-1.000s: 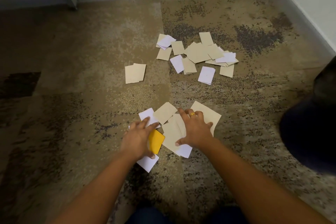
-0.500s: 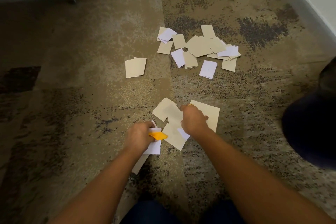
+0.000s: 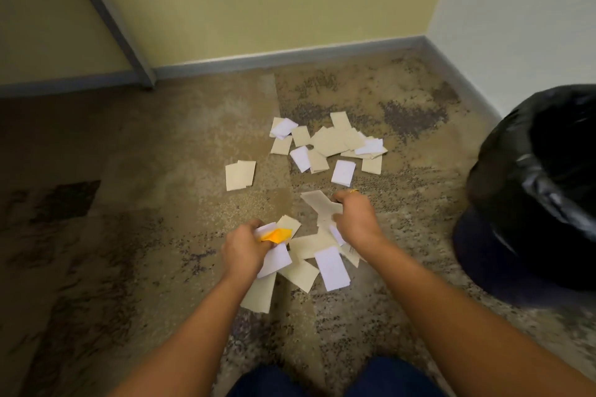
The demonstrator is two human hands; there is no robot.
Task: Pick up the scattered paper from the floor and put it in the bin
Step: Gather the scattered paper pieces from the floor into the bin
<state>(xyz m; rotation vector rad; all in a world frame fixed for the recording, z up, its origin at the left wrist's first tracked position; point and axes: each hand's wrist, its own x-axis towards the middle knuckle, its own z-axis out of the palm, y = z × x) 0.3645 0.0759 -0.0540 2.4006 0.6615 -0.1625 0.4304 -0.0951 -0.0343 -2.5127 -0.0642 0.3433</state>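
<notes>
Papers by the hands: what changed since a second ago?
Both hands closed round them. The left hand now grips the yellow paper with white sheets; the right hand grips beige sheets. The far pile and the beige pair stayed put.

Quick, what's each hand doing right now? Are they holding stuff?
Left hand: closed, gripping an orange paper and white papers.
Right hand: closed, gripping beige papers.

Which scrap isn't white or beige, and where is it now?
The orange-yellow piece, the only coloured one: the left hand grips it together with white sheets; all other scraps are white or beige.
</notes>
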